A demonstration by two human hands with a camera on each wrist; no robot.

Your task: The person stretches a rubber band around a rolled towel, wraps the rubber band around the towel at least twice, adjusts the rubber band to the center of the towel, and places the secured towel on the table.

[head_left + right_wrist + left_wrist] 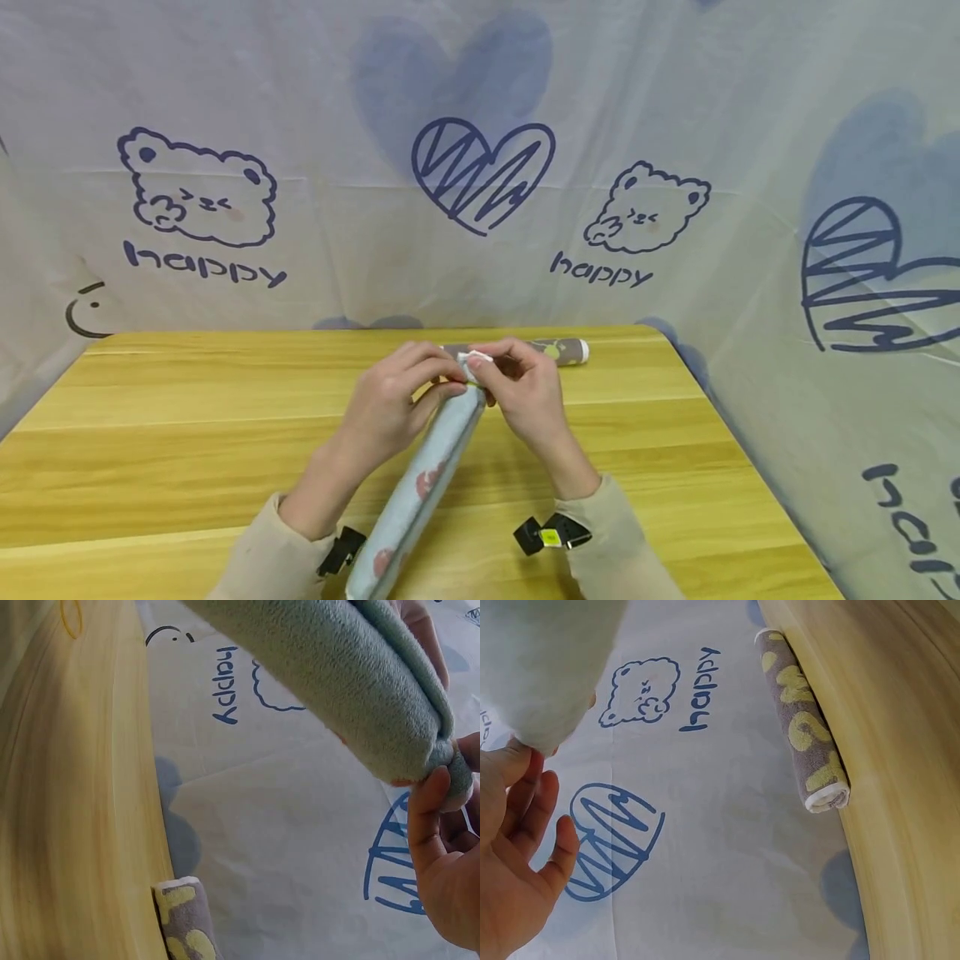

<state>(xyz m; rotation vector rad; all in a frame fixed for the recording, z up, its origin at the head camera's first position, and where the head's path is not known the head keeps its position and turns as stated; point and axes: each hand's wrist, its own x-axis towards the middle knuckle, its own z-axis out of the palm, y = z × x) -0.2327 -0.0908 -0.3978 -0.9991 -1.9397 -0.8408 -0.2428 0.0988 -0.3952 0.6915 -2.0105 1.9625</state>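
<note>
A light blue rolled towel [420, 483] with pinkish-red patches slants up from the front of the table, its far end raised between both hands. My left hand [390, 392] pinches that end from the left, thumb and fingertips at the towel. From the right, my right hand [528, 396] grips the white-edged tip, with the thumb on top. A thin yellow band [474, 384] crosses the roll just below the tip. In the right wrist view the towel [322, 682] narrows sharply where the fingers hold it.
A grey-brown rolled towel [570, 351] with yellow shapes lies near the table's back edge, behind the hands. In the right wrist view a yellow loop [63, 619] lies on the wooden table [187, 467]. A printed white curtain [337, 275] hangs behind and to the right.
</note>
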